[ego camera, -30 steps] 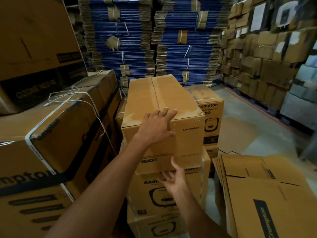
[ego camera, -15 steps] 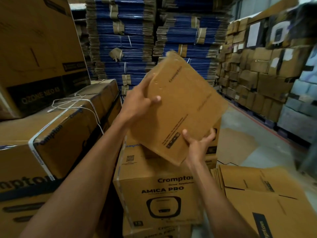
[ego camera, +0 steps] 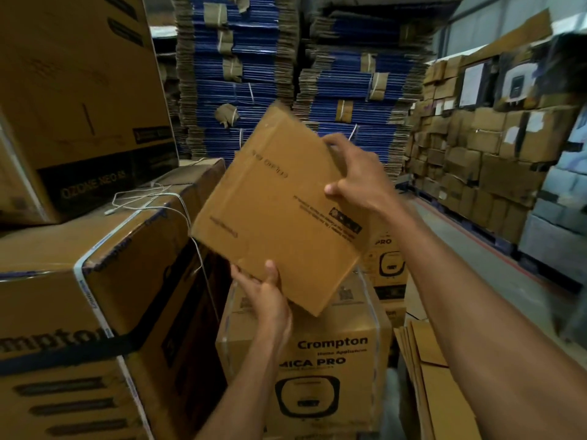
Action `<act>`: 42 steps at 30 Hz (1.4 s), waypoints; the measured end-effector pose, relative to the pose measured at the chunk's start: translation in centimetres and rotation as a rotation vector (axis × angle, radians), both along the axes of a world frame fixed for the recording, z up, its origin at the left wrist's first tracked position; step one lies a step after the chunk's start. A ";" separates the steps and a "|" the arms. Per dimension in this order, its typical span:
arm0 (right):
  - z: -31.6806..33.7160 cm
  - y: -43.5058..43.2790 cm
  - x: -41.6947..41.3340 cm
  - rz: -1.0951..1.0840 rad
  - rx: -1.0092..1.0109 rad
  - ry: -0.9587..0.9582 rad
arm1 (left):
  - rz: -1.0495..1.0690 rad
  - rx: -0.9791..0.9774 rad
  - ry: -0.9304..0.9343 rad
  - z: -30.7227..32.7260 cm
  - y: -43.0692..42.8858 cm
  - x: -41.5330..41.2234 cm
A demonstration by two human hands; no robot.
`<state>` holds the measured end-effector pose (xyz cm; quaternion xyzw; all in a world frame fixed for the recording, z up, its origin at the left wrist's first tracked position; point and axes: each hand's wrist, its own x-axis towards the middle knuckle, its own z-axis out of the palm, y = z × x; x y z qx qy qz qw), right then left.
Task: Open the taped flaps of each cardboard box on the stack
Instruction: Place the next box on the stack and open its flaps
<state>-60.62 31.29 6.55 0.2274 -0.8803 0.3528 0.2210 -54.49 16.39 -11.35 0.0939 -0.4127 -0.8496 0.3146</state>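
Box in the air — the plain cardboard box (ego camera: 279, 214) is tilted on a corner above the Crompton box (ego camera: 305, 360) on the stack. Left hand (ego camera: 266, 296) pinches its near bottom edge, right hand (ego camera: 355, 179) clamps the far right edge. Both grips are thin, at the edges only — a slip could drop it onto the stack or right, toward the flattened cartons (ego camera: 438, 376).

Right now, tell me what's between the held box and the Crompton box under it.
Head view: only the left hand, gripping the held box at its lower edge. Otherwise open air above the Crompton box; the two don't touch.
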 end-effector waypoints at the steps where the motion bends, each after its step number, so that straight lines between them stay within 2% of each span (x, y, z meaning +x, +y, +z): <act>1: 0.0 -0.9 0.2 0.020 0.099 0.027 | -0.003 0.074 -0.052 -0.9 1.1 0.4; 4: -0.7 -4.3 0.9 0.030 0.342 0.141 | -0.090 0.283 -0.152 -3.2 3.5 1.4; 6: -2.0 -6.2 1.1 -0.006 0.447 0.267 | -0.188 0.345 -0.237 -4.9 3.8 1.1; 10: -7.3 -7.4 0.6 -0.046 0.453 0.352 | -0.369 0.453 -0.467 -7.7 2.2 1.0; 12: -10.6 -7.1 0.6 -0.020 0.423 0.386 | -0.421 0.413 -0.566 -8.8 0.8 1.2; 14: -13.3 -6.6 0.9 0.002 0.394 0.434 | -0.509 0.194 -0.724 -9.5 -0.5 1.6; 16: -15.3 -6.1 1.0 0.019 0.378 0.474 | -0.615 -0.161 -0.881 -9.8 -1.6 2.0; 19: -17.1 -5.4 1.2 0.031 0.380 0.536 | -0.661 -0.555 -0.894 -7.7 -3.1 2.0; 21: -17.5 -5.3 1.5 0.039 0.367 0.552 | -0.511 -0.885 -0.820 -4.3 -3.9 1.8; 24: -17.0 -5.2 1.9 0.035 0.307 0.534 | -0.113 -1.268 -0.585 2.3 -4.5 1.6; 27: -15.9 -4.7 2.0 0.028 0.237 0.430 | 0.112 -1.396 -0.240 7.1 -4.6 0.9; 29: -15.0 -4.5 2.0 0.008 0.233 0.324 | 0.108 -1.505 -0.186 8.0 -5.0 -0.9; 33: -13.2 -4.8 2.0 -0.043 0.238 0.103 | -0.087 -1.786 -0.294 7.0 -6.2 -5.5; 37: -11.8 -5.1 1.1 -0.135 0.280 -0.078 | -0.263 -1.872 -0.426 7.1 -5.5 -7.7; 40: -10.6 -5.4 0.4 -0.222 0.383 -0.217 | -0.308 -1.991 -0.533 6.9 -5.2 -8.8; 42: -9.8 -5.7 0.1 -0.245 0.409 -0.291 | -0.355 -2.004 -0.603 7.0 -5.5 -9.3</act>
